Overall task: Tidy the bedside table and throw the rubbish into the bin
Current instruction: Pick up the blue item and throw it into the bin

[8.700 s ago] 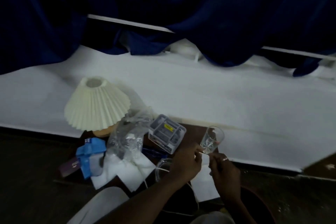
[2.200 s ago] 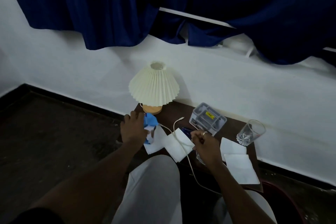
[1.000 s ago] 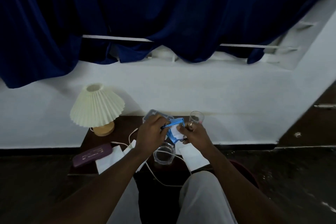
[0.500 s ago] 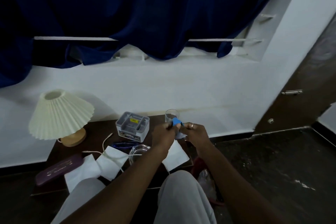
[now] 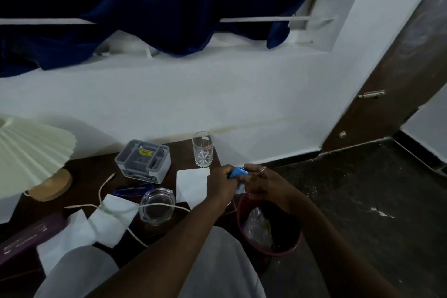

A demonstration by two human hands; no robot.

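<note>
A crumpled blue and white wrapper (image 5: 238, 173) is gripped between my left hand (image 5: 220, 182) and my right hand (image 5: 262, 182), just above the far rim of the red bin (image 5: 294, 244). The bin stands on the floor right of the dark bedside table (image 5: 87, 174) and holds clear plastic rubbish (image 5: 256, 225). On the table lie white tissues (image 5: 192, 184), a second pair of tissues (image 5: 110, 220), a glass ashtray (image 5: 157, 203), a drinking glass (image 5: 202, 149), a grey organiser box (image 5: 143, 161), blue glasses (image 5: 129, 191) and a white cable (image 5: 106, 201).
A cream pleated lamp (image 5: 31, 152) stands at the table's left. A maroon case (image 5: 26, 234) lies at the front left edge. A white wall and dark blue curtain (image 5: 157, 7) are behind. A brown door (image 5: 391, 75) is at right, dark floor beyond the bin.
Both hands have carried the blue wrapper rightward from over the table to above the bin. The view has swung right and the bin now shows.
</note>
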